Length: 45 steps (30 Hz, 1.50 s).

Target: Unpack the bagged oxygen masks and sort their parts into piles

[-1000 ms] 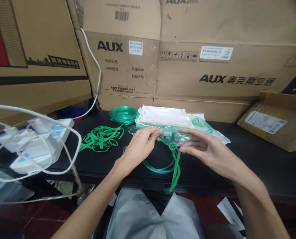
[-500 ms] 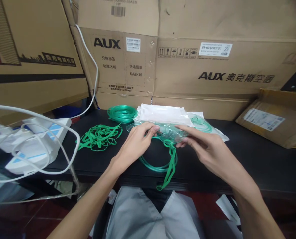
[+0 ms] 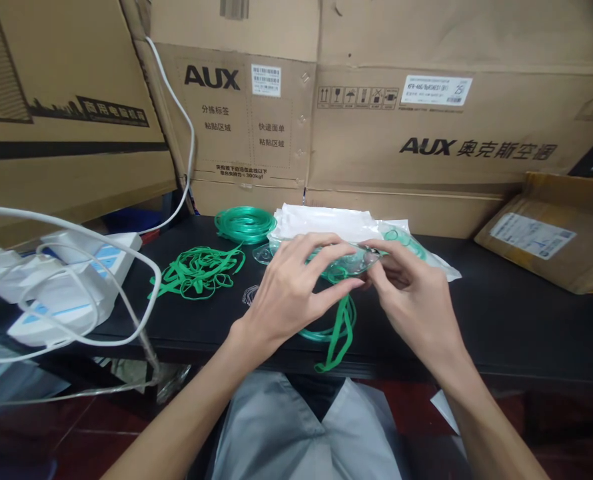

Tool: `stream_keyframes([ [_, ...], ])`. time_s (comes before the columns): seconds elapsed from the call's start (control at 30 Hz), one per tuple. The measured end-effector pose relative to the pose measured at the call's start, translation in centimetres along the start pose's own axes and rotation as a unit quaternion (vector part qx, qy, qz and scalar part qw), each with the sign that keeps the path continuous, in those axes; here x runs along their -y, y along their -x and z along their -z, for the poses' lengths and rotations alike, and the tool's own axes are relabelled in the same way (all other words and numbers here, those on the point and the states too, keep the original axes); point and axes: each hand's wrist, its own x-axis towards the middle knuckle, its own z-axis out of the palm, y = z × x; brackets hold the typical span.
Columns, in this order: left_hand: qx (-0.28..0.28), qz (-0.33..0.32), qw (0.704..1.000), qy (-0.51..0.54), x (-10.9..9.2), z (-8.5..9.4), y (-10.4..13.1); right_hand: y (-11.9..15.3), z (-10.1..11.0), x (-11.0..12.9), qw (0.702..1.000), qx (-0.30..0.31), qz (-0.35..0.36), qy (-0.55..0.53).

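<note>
A clear greenish oxygen mask [image 3: 359, 262] lies at the middle of the black table, partly hidden by both hands. My right hand [image 3: 409, 280] pinches its right edge between thumb and fingers, where a small metal strip [image 3: 372, 251] shows. Over the mask's left part arches my left hand [image 3: 301, 280], fingers spread and thumb held apart from them. A green elastic strap [image 3: 344, 333] hangs from the mask toward the table's front edge. Behind the strap curves green tubing [image 3: 316, 335]. Beside my left wrist lie several thin silvery strips [image 3: 250, 295].
White flat packages [image 3: 321, 221] and a bagged mask with tubing [image 3: 406, 240] lie behind the hands. To the left are coiled green tubing [image 3: 245, 225], a heap of green straps [image 3: 196, 273] and a white power strip [image 3: 76, 287] with cables. A carton [image 3: 551, 233] stands right.
My left hand has gone from a pinch on the mask to spread fingers, moving right over it. My right hand has shifted slightly and grips the mask's edge. The silvery strips have come into view.
</note>
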Motion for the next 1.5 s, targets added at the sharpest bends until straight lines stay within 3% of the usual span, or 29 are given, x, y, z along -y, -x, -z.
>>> stream_keyframes([
  [0.13,-0.011,-0.021,1.000,-0.011,0.1,-0.2,0.3,0.3,-0.5,0.4,1.000,-0.006,0.007,-0.023],
  [0.27,-0.044,-0.023,0.999,-0.003,0.2,0.0,0.6,0.7,-1.0,0.3,0.998,-0.035,0.061,0.003],
  [0.47,-0.036,-0.016,0.999,-0.015,0.6,0.3,0.6,1.0,-1.3,0.0,0.986,-0.086,0.137,0.043],
  [0.8,-0.082,-0.014,0.996,-0.024,0.6,0.5,0.3,1.0,-0.9,-0.8,0.948,-0.088,0.260,0.162],
  [1.3,-0.082,-0.021,0.996,-0.034,0.6,1.1,0.2,1.2,-1.0,-1.2,0.925,-0.080,0.296,0.224],
  [1.5,-0.049,-0.031,0.998,-0.041,0.6,1.8,-0.2,1.1,-1.0,-1.4,0.921,-0.068,0.304,0.236],
])
